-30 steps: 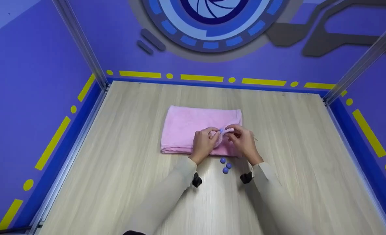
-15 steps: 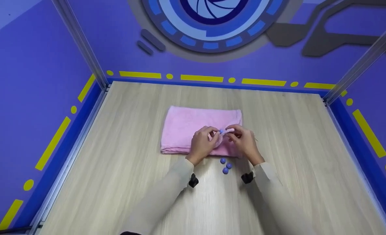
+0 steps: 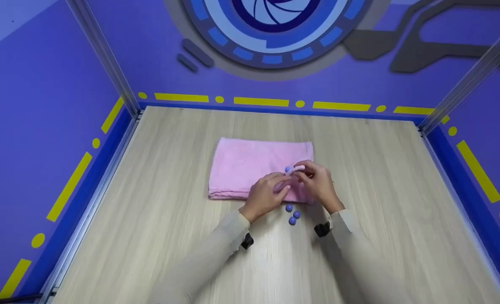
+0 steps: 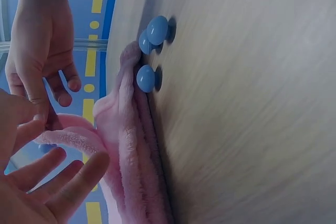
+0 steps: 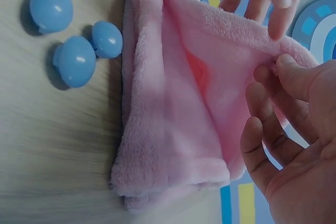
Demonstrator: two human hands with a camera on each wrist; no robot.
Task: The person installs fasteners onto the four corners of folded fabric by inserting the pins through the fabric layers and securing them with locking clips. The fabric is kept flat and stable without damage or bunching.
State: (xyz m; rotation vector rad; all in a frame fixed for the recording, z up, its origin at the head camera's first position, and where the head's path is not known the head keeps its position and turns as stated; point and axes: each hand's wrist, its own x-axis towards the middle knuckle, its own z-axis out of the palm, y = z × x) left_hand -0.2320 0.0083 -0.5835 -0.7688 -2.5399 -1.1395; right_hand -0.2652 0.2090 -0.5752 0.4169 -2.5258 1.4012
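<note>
A folded pink fleece blanket (image 3: pixel 250 162) lies on the table. My right hand (image 3: pixel 321 185) pinches its raised near-right corner between thumb and fingers, as the right wrist view also shows. A blue round-headed clip (image 3: pixel 287 169) sits at the lifted edge, just left of the right fingertips; how it is fastened cannot be seen. My left hand (image 3: pixel 263 196) is close beside that edge, with fingers parted and extended in the left wrist view. Three more mushroom-shaped blue clips (image 5: pixel 76 61) stand on the table in front of the blanket, below and between the hands.
The wood-grain table (image 3: pixel 169 169) is bordered by blue-purple panels (image 3: pixel 250 84) with yellow markings at the back and both sides. Metal posts (image 3: pixel 106 55) rise at the back corners. A black wrist camera (image 3: pixel 322 229) is strapped under the right sleeve.
My left hand has let go of the blue clip at the blanket's edge and drawn back toward the near left, its fingers opening. The right hand keeps its pinch, almost unmoved.
</note>
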